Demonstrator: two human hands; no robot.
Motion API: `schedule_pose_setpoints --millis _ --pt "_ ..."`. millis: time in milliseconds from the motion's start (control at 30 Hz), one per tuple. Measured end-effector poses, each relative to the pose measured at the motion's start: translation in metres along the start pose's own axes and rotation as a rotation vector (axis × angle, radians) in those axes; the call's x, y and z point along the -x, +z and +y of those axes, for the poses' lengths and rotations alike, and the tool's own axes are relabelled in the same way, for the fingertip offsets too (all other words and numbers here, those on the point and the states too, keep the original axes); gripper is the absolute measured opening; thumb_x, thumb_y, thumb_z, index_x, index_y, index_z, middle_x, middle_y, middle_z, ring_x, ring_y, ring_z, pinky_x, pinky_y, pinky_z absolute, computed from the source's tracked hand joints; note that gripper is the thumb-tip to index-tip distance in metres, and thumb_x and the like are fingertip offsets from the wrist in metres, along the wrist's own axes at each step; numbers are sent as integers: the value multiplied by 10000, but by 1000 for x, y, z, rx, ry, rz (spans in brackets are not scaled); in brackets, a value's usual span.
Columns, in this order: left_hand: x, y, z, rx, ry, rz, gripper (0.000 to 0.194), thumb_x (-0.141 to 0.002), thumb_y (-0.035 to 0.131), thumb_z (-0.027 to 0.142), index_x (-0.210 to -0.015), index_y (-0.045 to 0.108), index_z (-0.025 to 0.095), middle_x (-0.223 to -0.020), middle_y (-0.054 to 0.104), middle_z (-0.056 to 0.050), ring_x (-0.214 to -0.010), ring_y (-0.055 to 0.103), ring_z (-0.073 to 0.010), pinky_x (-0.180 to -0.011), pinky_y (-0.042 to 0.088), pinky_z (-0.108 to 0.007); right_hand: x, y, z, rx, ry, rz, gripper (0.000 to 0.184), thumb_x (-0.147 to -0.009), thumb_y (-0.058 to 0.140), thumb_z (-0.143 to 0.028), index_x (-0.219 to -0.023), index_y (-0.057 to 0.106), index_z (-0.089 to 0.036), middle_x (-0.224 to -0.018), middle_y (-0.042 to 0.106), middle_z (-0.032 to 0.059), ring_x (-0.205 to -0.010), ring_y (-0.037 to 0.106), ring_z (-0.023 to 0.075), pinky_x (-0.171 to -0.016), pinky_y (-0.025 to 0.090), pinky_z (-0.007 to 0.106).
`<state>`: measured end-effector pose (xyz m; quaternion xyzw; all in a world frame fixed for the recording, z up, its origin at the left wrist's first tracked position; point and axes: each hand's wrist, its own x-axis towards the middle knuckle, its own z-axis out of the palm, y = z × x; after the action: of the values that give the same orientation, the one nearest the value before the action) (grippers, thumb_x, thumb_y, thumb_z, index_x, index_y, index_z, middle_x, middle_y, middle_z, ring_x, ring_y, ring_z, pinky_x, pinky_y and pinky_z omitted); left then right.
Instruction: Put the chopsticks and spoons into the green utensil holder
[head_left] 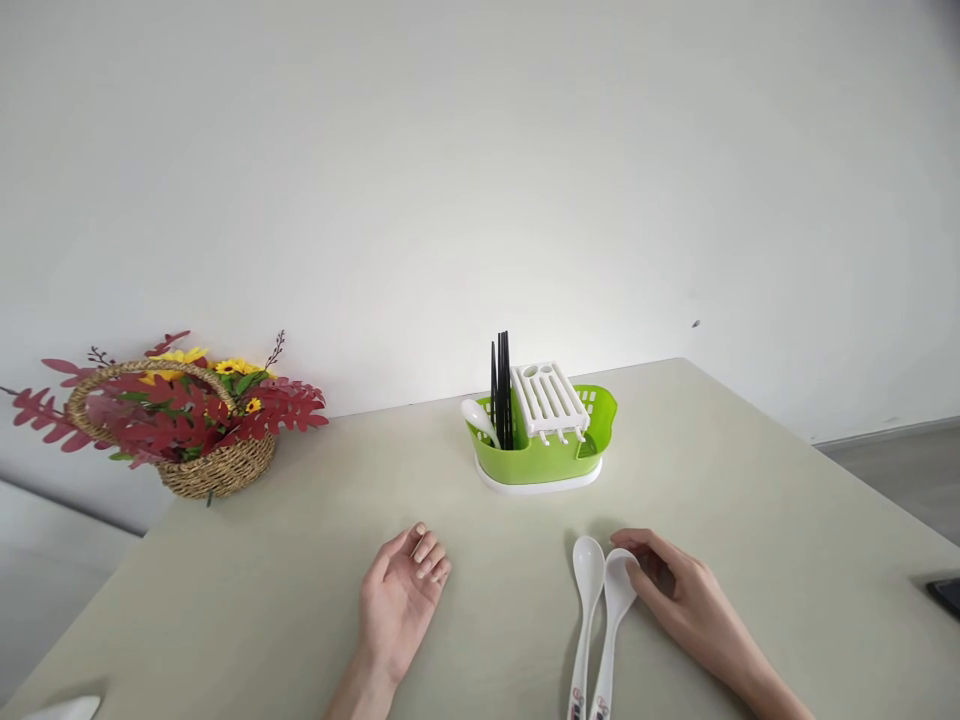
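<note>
Two white spoons lie side by side on the table (300, 590), bowls pointing away from me: a left spoon (588, 575) and a right spoon (618, 590). My right hand (671, 590) is at the right spoon's bowl, its thumb overlapping the bowl's edge. The thumb and forefinger stand apart; whether they press on the spoon I cannot tell. My left hand (405, 590) rests palm up, fingers loosely curled, holding nothing. Beyond both hands stands a green cutlery holder (525, 463) with a white slotted rack (553, 400), black chopsticks (504, 390) and another white spoon (478, 418).
At the back left is a wicker basket (217, 472) of red and yellow artificial flowers. A white object (71, 709) is partly cut off at the lower left. Toward the right edge lies a dark object (946, 594). A wall (480, 200) borders the table's far side.
</note>
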<state>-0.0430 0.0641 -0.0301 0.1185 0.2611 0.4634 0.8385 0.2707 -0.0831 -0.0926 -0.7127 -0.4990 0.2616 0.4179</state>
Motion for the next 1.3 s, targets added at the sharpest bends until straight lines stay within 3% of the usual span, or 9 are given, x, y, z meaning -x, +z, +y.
schedule_pose_setpoints --millis 367,667,833,1000,1300 --pt "2 5 0 10 -16 16 55 -939 565 123 -896 549 154 -748 414 28 -592 421 -86 -584 448 -271 -1 -2 10 -119 23 11 286 -968 566 -468 -1180 645 -293 -1122 749 23 -968 692 219 -829 550 296" --pt "2 5 0 12 -17 21 46 -927 576 120 -893 559 147 -747 415 29 -594 423 -84 -582 443 -269 -2 -6 5 -204 58 55 243 -921 608 -466 -1044 688 -272 -1147 743 41 -1025 700 231 -810 558 267" --pt "2 3 0 15 -22 25 31 -929 577 132 -901 569 144 -749 411 29 -596 418 -85 -585 446 -272 -2 -10 2 -258 128 105 236 -870 626 -417 -1035 687 -261 -1120 737 45 -894 703 215 -738 555 262" --pt "1 2 0 15 -22 20 24 -918 582 124 -903 575 142 -749 401 30 -595 408 -84 -588 440 -269 -2 -12 0 -327 169 137 274 -865 625 -425 -1079 684 -265 -994 731 26 -648 600 157 -654 538 273" --pt "3 3 -2 -12 -17 18 30 -907 587 125 -879 587 134 -749 394 27 -601 401 -87 -590 433 -267 0 -18 8 -386 205 188 294 -914 595 -527 -970 714 -264 -1031 704 36 -628 534 149 -595 503 259"
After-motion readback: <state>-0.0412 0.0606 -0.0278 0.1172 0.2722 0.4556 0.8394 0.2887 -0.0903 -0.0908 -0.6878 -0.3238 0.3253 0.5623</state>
